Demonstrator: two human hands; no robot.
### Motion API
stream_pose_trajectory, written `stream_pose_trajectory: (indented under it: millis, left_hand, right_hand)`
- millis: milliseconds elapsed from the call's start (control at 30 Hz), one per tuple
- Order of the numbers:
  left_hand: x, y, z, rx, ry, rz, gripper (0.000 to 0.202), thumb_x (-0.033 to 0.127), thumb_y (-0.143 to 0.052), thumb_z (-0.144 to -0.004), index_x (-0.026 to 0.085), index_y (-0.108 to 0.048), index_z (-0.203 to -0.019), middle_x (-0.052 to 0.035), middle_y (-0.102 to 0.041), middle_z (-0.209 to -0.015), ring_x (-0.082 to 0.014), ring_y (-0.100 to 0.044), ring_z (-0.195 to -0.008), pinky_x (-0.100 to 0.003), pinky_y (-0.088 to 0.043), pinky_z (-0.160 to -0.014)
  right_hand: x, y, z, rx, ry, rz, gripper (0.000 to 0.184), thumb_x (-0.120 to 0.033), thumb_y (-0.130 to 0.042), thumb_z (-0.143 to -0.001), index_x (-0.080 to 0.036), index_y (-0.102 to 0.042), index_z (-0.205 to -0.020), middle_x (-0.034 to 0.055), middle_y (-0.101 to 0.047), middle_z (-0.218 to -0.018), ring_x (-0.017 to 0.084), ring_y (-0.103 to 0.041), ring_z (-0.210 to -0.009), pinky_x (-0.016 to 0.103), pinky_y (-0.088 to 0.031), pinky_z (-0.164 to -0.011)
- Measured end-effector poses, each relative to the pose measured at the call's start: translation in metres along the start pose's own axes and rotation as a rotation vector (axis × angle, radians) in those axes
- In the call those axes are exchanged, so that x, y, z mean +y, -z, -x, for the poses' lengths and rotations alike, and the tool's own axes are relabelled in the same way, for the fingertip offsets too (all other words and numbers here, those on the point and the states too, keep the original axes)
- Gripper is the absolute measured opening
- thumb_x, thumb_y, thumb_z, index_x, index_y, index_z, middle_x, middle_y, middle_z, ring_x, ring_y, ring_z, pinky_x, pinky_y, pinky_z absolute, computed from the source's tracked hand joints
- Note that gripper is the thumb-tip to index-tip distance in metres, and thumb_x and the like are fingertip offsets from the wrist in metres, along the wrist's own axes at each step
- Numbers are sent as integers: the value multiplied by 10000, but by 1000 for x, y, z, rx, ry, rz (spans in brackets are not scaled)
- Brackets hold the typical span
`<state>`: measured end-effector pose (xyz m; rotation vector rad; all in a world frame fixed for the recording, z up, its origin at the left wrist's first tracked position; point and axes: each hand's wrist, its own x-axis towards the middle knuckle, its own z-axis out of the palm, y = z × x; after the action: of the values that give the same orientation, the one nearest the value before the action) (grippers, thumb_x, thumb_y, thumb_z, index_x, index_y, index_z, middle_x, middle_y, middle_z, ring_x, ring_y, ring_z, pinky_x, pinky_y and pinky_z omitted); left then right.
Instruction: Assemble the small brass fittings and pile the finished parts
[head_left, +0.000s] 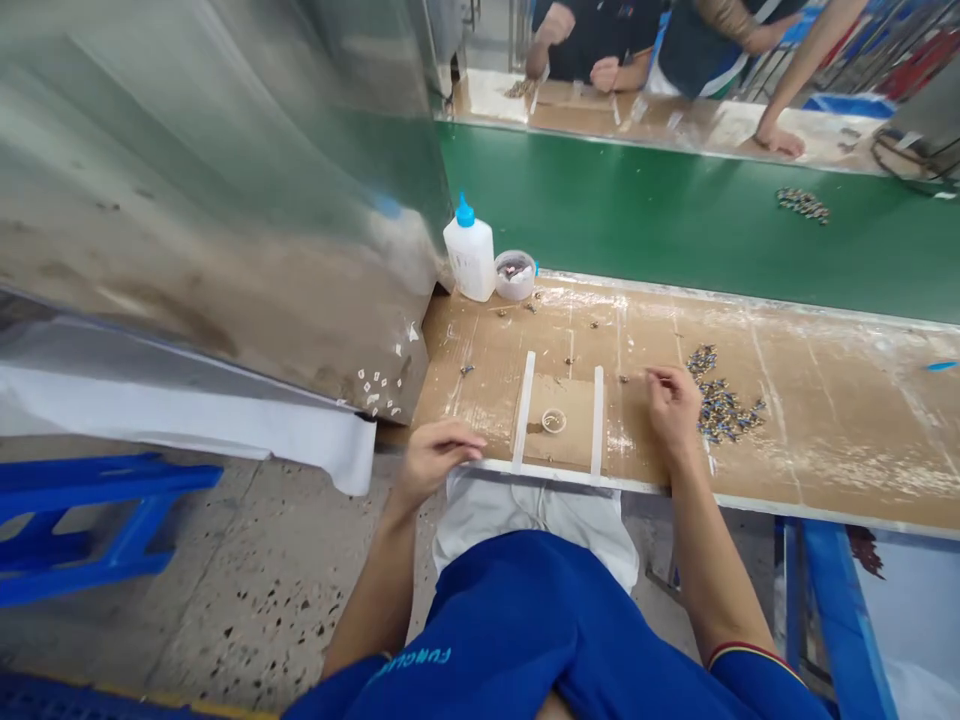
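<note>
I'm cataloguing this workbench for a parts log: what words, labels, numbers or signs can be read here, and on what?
"FUNGU", in teal letters on the blue shirt; the letters after it are too blurred to read.
The white squeeze bottle shows no readable label, and no other text can be read.

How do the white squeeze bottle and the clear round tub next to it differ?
The squeeze bottle is tall and narrow; the tub is low and wide. The bottle is opaque white with a pointed blue cap; the tub is see-through, showing small pieces inside. Both stand side by side at the back of the cardboard work surface.
</note>
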<state>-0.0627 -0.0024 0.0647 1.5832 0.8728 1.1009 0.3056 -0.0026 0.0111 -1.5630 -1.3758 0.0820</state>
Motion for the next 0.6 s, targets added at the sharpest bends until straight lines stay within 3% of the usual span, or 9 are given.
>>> stream_pose_trajectory:
  millis: [100,233,467,600]
  left_hand:
    - [-33,-26,-8,-68,111,107,399,550,-836,-751,163,-771,-679,-67,-707,-644,-135,-646,-593,-231,-527,-559]
    - [-53,-45,-13,-124,201,182,405,537,-848,-724,145,-748,-713,-60,-705,-709,-132,-633,-637,-240,-517,-598]
    - [-66,-58,-21,-175,45,40,274,403,-774,-839,146,-734,-753,-48,-679,-727,-130,-612,-677,-235,-468,-625]
    - [-64,-62,-17,-156,27,-71,314,407,-751,-864,142,-673,-715,-18,-603,-708,-105,-523,-612,-220,-408,-565]
  right_hand:
    - [-13,13,11,71,-22,-60,184,-379,-605,-925,-218,-688,-887,41,-686,-832,183,-662,-776,326,-536,-699]
    - [-38,15,36,-110,-70,-111,183,-396,-636,-925,-228,-704,-897,29,-706,-797,175,-674,-729,317,-535,-683]
    - [-69,-22,62,-454,-143,-233,279,-460,-618,-932,-222,-695,-1058,54,-740,-879,181,-681,-740,337,-575,-691]
    - [-71,-34,64,-503,-235,-253,319,-488,-630,-924,-212,-691,-1071,58,-732,-860,185,-666,-727,333,-563,-669]
